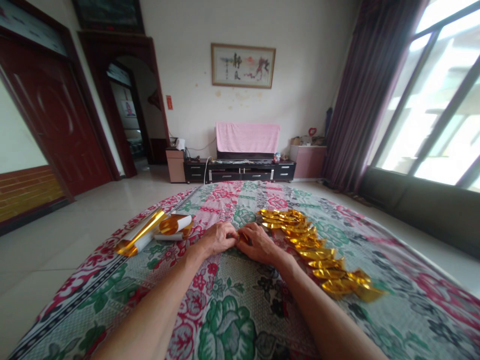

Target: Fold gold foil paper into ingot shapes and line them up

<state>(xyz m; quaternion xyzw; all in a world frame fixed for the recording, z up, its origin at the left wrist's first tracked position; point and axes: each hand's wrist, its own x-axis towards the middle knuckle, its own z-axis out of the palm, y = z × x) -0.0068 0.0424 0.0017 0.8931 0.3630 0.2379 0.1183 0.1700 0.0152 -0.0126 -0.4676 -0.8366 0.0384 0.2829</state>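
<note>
My left hand (220, 237) and my right hand (258, 242) meet over the middle of the cloth-covered table. Between their fingertips is a small piece of gold foil paper (243, 237), mostly hidden by the fingers. Both hands are closed on it. To the right, several folded gold paper ingots (318, 254) lie in a slanting row that runs from beyond my right hand toward my right forearm. On the left lie curled sheets of gold foil paper (150, 231) with white backs, apart from my left hand.
A flowered tablecloth (227, 325) in green, red and white covers the round table. Beyond it stands a low black cabinet (232, 172) with a pink cloth (247, 137) over something on top. A purple curtain (348, 110) and a window are at right, a red door (56, 115) at left.
</note>
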